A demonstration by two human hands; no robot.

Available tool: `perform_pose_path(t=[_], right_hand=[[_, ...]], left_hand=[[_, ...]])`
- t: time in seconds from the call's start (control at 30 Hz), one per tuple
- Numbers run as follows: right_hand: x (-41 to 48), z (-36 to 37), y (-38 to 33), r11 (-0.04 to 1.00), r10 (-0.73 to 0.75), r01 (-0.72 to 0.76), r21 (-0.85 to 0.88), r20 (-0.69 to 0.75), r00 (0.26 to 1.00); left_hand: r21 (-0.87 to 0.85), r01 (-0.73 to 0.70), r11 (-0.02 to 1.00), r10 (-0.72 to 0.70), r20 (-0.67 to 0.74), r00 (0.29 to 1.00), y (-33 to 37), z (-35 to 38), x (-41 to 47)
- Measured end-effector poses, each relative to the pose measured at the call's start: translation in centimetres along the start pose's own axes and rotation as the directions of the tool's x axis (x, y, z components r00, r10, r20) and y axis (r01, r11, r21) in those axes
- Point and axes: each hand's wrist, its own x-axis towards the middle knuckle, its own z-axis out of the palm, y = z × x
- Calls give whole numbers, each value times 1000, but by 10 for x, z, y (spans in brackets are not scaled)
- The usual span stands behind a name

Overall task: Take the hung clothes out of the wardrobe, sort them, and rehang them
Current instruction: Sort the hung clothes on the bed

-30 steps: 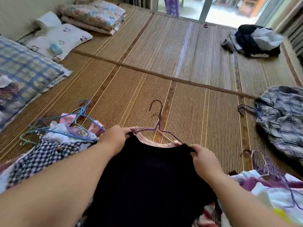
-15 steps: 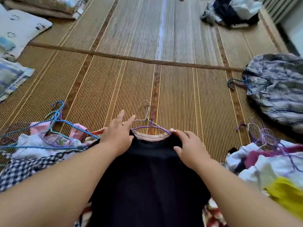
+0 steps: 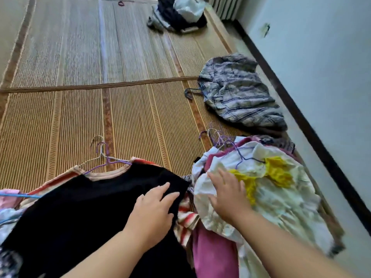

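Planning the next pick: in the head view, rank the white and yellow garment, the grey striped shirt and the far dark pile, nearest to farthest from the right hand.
1. The white and yellow garment, under the right hand, which rests on it.
2. The grey striped shirt, ahead, beside the wall.
3. The dark pile, at the mat's far end.

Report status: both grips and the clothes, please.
Left grip rests on black shirt. Right grip flat on white-yellow garment. Nothing held. Purple hanger in shirt collar.

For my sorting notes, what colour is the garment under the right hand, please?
The garment is white with yellow patches; head view.
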Motion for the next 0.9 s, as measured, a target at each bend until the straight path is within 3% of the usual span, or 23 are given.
perform_pose_path(t=[0.17,0.3,0.47,0.7,0.9], right_hand=[[-7,4,103,983,169,-170,73,21,985],[4,3,188,990,126,-129,50,75,989],[41,-11,261,997,51,-56,53,87,995],[100,-15,288,989,-37,9,148,185,982],[121,-19,278,994,13,30,-106,382,924]], left_hand=[[-5,-3,1000,3,35,999,74,26,40],[-37,18,999,-15,70,997,140,58,87],[-149,171,974,-158,98,983,193,85,132],[-234,398,887,-367,164,916,182,93,149],[-268,393,880,-374,121,920,182,101,156]])
